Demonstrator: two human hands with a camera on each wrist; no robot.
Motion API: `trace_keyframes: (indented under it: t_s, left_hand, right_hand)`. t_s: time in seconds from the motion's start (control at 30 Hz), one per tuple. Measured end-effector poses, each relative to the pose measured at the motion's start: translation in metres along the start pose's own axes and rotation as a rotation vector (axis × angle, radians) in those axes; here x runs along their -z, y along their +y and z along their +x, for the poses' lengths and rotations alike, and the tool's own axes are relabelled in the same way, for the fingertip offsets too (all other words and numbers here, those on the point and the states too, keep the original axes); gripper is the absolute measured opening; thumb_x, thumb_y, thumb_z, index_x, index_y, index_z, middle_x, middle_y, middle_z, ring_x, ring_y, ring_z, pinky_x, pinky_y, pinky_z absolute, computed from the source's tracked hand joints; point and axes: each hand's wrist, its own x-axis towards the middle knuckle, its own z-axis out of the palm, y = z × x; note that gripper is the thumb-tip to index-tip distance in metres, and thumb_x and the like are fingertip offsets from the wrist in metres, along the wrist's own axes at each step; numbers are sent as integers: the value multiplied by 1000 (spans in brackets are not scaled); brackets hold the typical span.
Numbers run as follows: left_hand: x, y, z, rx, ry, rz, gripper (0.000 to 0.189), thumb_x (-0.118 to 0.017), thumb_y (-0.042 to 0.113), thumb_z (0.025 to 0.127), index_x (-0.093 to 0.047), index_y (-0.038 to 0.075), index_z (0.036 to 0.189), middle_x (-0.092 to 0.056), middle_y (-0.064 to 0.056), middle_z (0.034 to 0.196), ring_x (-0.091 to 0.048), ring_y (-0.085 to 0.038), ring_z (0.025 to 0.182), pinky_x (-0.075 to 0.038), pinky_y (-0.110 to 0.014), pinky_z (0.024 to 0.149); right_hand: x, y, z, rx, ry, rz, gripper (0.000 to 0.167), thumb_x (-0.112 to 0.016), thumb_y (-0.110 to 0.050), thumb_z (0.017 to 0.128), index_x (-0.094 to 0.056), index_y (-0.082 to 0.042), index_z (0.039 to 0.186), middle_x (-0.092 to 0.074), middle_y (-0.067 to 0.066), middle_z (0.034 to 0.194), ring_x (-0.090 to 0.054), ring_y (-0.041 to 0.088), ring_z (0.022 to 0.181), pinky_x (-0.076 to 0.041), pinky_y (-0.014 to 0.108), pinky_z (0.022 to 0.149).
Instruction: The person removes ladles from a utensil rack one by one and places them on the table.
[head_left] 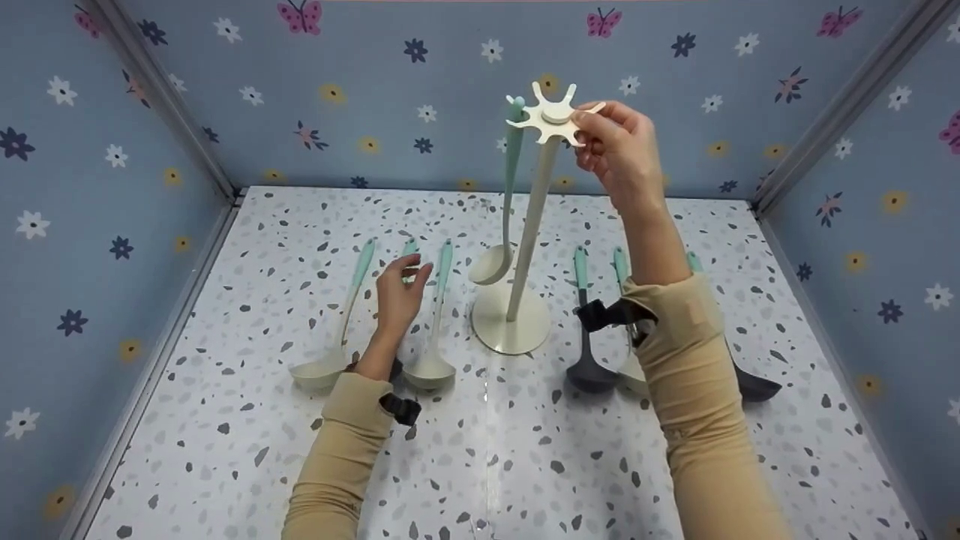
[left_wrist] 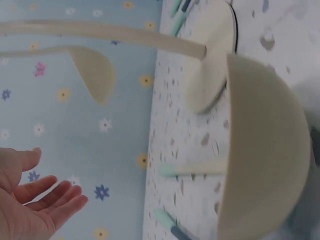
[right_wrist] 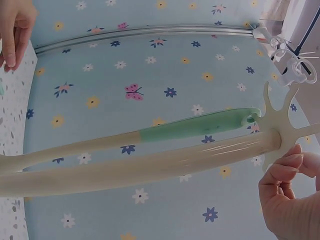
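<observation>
My right hand [head_left: 619, 154] pinches one prong of the star-shaped hook top [head_left: 556, 114] on a cream utensil stand. From a hook on the left side hangs a cream ladle [head_left: 490, 265], its mint handle up and its bowl near the pole [right_wrist: 125, 167]. My left hand [head_left: 399, 298] holds nothing; its fingers are relaxed above the ladles lying left of the stand. Two of these are cream, one at far left [head_left: 319, 371] and one near the base [head_left: 430, 370]. Behind the hand, a third ladle [head_left: 409, 246] is mostly hidden.
Right of the round base [head_left: 491, 330] lie a dark ladle [head_left: 590, 375], a cream ladle [head_left: 632, 375] partly behind my forearm, and another dark ladle [head_left: 756, 386]. Blue flowered panels [head_left: 420, 97] enclose the speckled tabletop [head_left: 517, 465] at the back and sides.
</observation>
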Motion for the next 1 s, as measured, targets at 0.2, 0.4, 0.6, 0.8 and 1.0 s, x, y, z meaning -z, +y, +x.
trace_keyframes:
  t_s: [0.2,0.4,0.6,0.8,1.0]
  left_hand:
    - [-18,18,-3,-102,-49,-226,35,-60,12,85,-54,-7,114,-55,-21,109,-56,-26,98,-49,-32,77]
    - [-26,48,-7,-217,-141,-358,37,-58,0,85,-47,-12,118,-50,-28,116,-51,-35,105,-46,-42,81]
    - [-41,50,-3,-243,-239,-425,41,-56,-1,86,-43,-11,123,-48,-25,119,-49,-32,109,-44,-40,86]
    - [-59,39,8,-249,-294,-497,45,-56,1,86,-40,-9,127,-46,-23,122,-46,-29,113,-42,-32,90]
    - [-71,43,14,-288,-330,-588,43,-56,3,86,-43,-6,126,-51,-17,119,-49,-25,110,-42,-29,89]
  right_hand:
    - [0,0,0,-2,-2,-6,8,-59,0,82,-57,7,85,-49,12,64,-41,17,46,-36,22,41]
    - [0,0,0,-1,-2,7,7,-58,0,82,-57,7,85,-49,12,63,-40,16,46,-35,21,40]
    - [0,0,0,-2,-11,39,6,-57,2,82,-56,8,83,-49,11,61,-40,15,45,-33,21,40]
    - [-1,1,0,-9,-2,34,6,-58,1,82,-57,7,83,-48,12,62,-39,15,46,-33,21,40]
    - [0,1,0,-9,3,29,7,-59,1,82,-57,8,84,-48,11,62,-40,15,46,-34,21,40]
